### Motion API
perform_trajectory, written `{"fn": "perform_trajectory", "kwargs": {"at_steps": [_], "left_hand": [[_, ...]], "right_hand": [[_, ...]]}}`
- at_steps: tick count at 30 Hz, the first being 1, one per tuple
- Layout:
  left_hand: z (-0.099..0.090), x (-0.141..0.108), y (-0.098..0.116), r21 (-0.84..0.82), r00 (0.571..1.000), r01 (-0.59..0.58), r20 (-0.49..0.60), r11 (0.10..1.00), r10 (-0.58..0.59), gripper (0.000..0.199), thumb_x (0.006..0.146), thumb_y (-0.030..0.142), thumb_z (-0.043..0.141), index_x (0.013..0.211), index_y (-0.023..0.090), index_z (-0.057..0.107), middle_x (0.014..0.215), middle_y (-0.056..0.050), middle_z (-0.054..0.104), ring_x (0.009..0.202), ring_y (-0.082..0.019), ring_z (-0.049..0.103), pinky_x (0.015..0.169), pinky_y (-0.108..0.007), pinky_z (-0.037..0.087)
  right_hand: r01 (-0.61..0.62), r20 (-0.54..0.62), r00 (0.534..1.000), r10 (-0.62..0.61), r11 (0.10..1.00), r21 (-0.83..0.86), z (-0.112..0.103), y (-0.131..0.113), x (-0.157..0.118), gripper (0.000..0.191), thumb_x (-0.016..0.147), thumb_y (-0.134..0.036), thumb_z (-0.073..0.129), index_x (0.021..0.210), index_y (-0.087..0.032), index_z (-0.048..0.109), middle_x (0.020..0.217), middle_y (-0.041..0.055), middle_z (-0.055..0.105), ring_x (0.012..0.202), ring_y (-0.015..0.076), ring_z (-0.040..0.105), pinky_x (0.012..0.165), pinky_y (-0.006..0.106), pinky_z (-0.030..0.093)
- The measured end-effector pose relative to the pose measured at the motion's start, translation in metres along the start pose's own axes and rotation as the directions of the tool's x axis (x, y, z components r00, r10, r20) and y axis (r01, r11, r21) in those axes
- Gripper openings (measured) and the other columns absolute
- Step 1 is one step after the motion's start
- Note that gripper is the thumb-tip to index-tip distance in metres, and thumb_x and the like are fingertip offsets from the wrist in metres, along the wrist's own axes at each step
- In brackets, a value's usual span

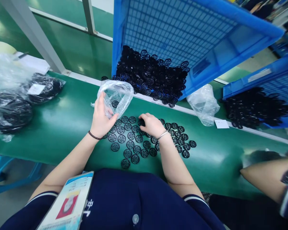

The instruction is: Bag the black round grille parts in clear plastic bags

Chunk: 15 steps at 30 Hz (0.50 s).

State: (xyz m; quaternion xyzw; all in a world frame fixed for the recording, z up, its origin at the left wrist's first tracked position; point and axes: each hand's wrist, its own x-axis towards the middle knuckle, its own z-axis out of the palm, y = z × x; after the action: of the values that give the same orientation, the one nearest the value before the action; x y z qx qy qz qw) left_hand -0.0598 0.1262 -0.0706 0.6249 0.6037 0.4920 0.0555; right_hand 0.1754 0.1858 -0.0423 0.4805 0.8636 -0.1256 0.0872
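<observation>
My left hand [103, 113] is closed on the side of a clear plastic bag [124, 91], whose mouth gapes upward. At least one black disc [115, 103] shows through the film. Flat on the green tabletop lie many round black openwork discs [130, 135], spread in loose rows below and between my hands. Over the upper part of this spread, my right hand [151, 124] has its fingers curled down around a dark disc [141, 122]; the fingertips partly cover it. Other discs are hidden under my right hand and wrist.
A tilted blue crate [196, 76] heaped with black discs [153, 73] stands beyond the table edge. Filled plastic bags [9, 108] lie at left. Another plastic bag [204, 103], a white card [222, 124] and a second blue crate [254, 80] are at right, near a co-worker's arm [266, 172].
</observation>
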Motion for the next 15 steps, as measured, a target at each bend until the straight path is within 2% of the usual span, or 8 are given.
{"fn": "perform_trajectory", "kwargs": {"at_steps": [4,8,11,13,15], "left_hand": [[-0.002,-0.001,0.002,0.056,1.000,-0.005,0.003,0.998,0.005,0.082,0.085,0.043,0.063,0.151,0.026,0.018,0.142,-0.017,0.046,0.073,-0.016,0.066,0.092,-0.046,0.056],[-0.004,-0.002,0.005,0.129,1.000,0.007,-0.001,0.992,-0.007,0.071,0.087,0.041,0.058,0.148,0.021,0.027,0.139,-0.016,0.051,0.099,-0.026,0.066,0.097,-0.048,0.053],[-0.004,-0.003,0.006,0.146,0.999,-0.033,0.001,0.989,0.034,0.064,0.088,0.037,0.055,0.146,0.019,0.032,0.139,-0.015,0.052,0.125,-0.030,0.054,0.105,-0.048,0.048],[-0.004,-0.002,0.005,0.139,0.998,-0.065,0.005,0.988,0.065,0.062,0.088,0.033,0.055,0.144,0.019,0.035,0.139,-0.014,0.053,0.130,-0.029,0.050,0.109,-0.048,0.045],[-0.005,-0.002,0.004,0.131,0.997,-0.075,-0.006,0.989,0.077,0.063,0.086,0.031,0.057,0.144,0.019,0.036,0.137,-0.013,0.054,0.128,-0.029,0.051,0.110,-0.048,0.045]], "right_hand": [[-0.004,-0.064,0.998,0.005,1.000,0.006,0.001,-0.006,0.008,0.036,0.080,-0.019,0.061,0.116,-0.017,0.059,0.105,0.0110,0.058,0.097,0.0248,0.056,0.085,0.034,0.047],[0.140,-0.172,0.977,-0.128,0.988,0.060,0.000,-0.018,0.015,0.039,0.083,-0.019,0.058,0.121,-0.018,0.059,0.109,0.0108,0.053,0.099,0.0234,0.054,0.093,0.035,0.045],[0.194,-0.110,0.976,-0.187,0.980,0.050,0.005,-0.027,0.024,0.036,0.080,-0.013,0.058,0.115,-0.016,0.063,0.109,0.0108,0.053,0.097,0.0225,0.054,0.093,0.033,0.045],[0.197,-0.061,0.979,-0.195,0.980,0.036,0.009,-0.028,0.028,0.035,0.077,-0.011,0.059,0.112,-0.014,0.063,0.107,0.0113,0.055,0.096,0.0228,0.054,0.092,0.034,0.045],[0.190,-0.060,0.980,-0.188,0.981,0.034,0.008,-0.026,0.026,0.033,0.076,-0.010,0.060,0.109,-0.012,0.063,0.103,0.0118,0.058,0.096,0.0236,0.054,0.092,0.035,0.045]]}}
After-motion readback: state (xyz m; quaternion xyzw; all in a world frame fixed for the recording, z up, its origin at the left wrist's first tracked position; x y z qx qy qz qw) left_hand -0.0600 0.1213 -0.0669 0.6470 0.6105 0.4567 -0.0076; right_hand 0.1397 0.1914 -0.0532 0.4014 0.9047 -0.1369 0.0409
